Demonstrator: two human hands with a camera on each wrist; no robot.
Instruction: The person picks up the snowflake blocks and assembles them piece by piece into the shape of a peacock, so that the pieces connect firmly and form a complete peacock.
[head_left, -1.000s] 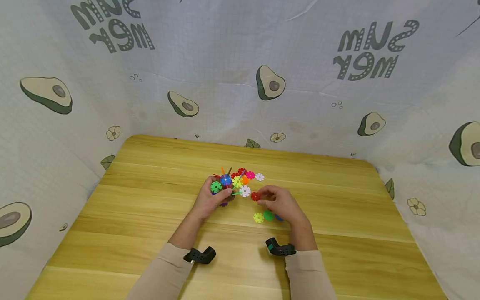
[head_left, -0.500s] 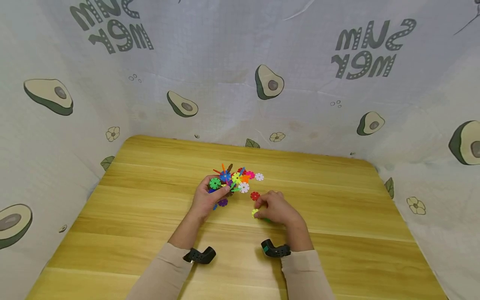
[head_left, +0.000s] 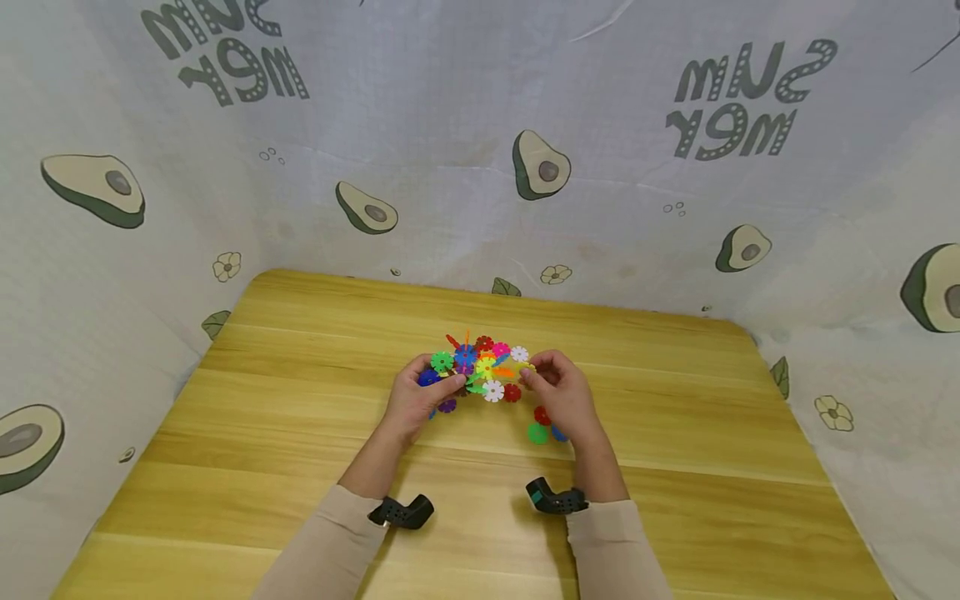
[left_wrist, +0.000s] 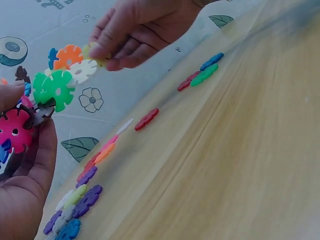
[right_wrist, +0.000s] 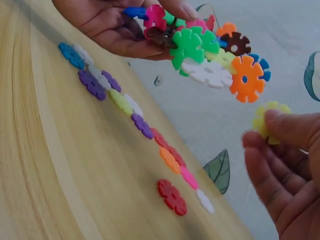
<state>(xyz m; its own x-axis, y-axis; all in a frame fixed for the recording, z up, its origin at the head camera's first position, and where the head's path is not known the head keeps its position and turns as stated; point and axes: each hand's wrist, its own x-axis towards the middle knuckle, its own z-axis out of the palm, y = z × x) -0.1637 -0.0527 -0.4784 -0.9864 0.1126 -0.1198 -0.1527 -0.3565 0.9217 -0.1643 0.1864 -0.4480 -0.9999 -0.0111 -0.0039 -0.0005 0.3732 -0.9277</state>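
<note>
My left hand [head_left: 418, 398] holds a cluster of interlocked notched plastic discs above the table. In the right wrist view, the cluster shows a green disc [right_wrist: 187, 48], a white disc [right_wrist: 206, 73] and an orange disc [right_wrist: 247, 79] at its near end. Thumb and fingers of my right hand [head_left: 564, 392] pinch a single yellow disc [right_wrist: 270, 120]. That yellow disc is close to the orange one, with a narrow gap between them in the right wrist view. Some of the cluster is hidden behind my left fingers.
Loose discs lie on the wooden table [head_left: 300, 467]: a red one [right_wrist: 172, 197] by itself, and a green one [head_left: 537, 433] beside a red and a blue one under my right hand. A line of several discs [right_wrist: 120, 102] runs below the cluster. Printed cloth [head_left: 450, 108] hangs behind.
My right hand went down to the yellow disc on the table, took it and raised it to the cluster. The cluster in my left hand has turned and shifted slightly right.
</note>
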